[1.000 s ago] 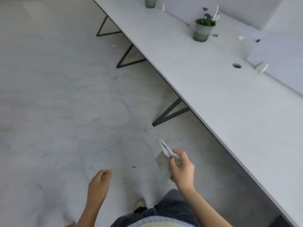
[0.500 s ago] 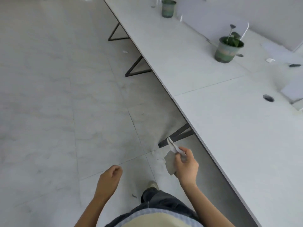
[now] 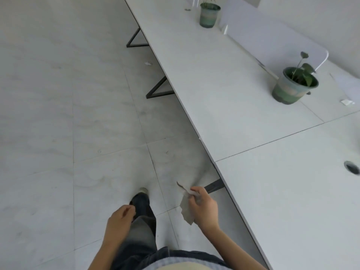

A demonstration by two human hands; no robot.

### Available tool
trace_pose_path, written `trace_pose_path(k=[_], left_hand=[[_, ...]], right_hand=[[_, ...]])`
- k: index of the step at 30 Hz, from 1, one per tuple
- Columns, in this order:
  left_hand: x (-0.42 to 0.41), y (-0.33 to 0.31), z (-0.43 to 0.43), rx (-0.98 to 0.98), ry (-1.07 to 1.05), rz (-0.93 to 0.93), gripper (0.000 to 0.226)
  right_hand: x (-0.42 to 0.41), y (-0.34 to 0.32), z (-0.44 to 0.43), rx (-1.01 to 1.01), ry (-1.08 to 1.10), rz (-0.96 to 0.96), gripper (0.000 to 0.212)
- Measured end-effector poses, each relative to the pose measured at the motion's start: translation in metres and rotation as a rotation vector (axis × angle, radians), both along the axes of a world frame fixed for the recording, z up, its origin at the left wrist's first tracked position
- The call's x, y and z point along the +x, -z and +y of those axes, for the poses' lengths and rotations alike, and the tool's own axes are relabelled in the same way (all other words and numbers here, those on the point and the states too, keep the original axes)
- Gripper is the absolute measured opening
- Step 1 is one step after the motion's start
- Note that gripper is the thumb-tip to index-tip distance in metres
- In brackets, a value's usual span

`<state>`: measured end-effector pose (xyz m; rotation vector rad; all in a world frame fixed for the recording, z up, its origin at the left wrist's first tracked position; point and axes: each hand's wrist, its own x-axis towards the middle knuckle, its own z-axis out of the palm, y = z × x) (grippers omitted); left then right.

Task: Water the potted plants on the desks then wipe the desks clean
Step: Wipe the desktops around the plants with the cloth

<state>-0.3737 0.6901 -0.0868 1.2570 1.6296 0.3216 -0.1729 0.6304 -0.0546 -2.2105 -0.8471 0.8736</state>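
A long row of white desks (image 3: 224, 90) runs along my right side. A green striped potted plant (image 3: 294, 85) stands on the desk at the right, beside a white divider panel. A second potted plant (image 3: 208, 15) stands farther down the row at the top. My right hand (image 3: 203, 208) hangs beside the desk edge, over the floor, and pinches a crumpled grey wiping paper (image 3: 186, 208). My left hand (image 3: 121, 218) hangs loosely curled above my leg and holds nothing.
Grey tiled floor (image 3: 68, 114) spreads to the left. Black angled desk legs (image 3: 157, 90) stick out under the desk edge. A cable hole (image 3: 351, 167) sits in the near desk. A paper scrap (image 3: 347, 102) lies near the closer pot, and another scrap (image 3: 148, 63) lies on the floor.
I have walked forward along the desks, so both pots appear nearer and lower in view. My right hand still holds the wiping paper, and both hands stay low.
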Motion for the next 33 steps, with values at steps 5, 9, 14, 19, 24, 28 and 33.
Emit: trace_pose_path(k=[5, 9, 14, 19, 24, 28, 33], left_hand=[[0.017, -0.001, 0.126, 0.026, 0.106, -0.029, 0.021], [0.037, -0.023, 0.228, 0.093, 0.203, -0.089, 0.015], [0.067, -0.022, 0.291, 0.058, 0.365, -0.118, 0.023], [0.095, -0.004, 0.299, -0.078, 0.55, -0.109, 0.02], [0.136, -0.009, 0.343, -0.011, 0.561, -0.107, 0.021], [0.188, -0.018, 0.377, 0.056, 0.583, -0.125, 0.018], [0.269, -0.037, 0.417, 0.184, 0.637, -0.171, 0.012]], right_hand=[[0.007, 0.004, 0.092, 0.009, 0.135, 0.003, 0.027], [0.007, -0.004, 0.162, 0.047, 0.272, 0.0, 0.024], [0.004, -0.011, 0.203, 0.021, 0.417, 0.035, 0.019], [0.019, -0.009, 0.216, -0.009, 0.553, 0.069, 0.016], [0.049, -0.015, 0.247, 0.049, 0.532, 0.079, 0.019], [0.106, -0.028, 0.279, 0.274, 0.699, 0.139, 0.024], [0.211, -0.049, 0.288, 0.494, 1.064, 0.114, 0.011]])
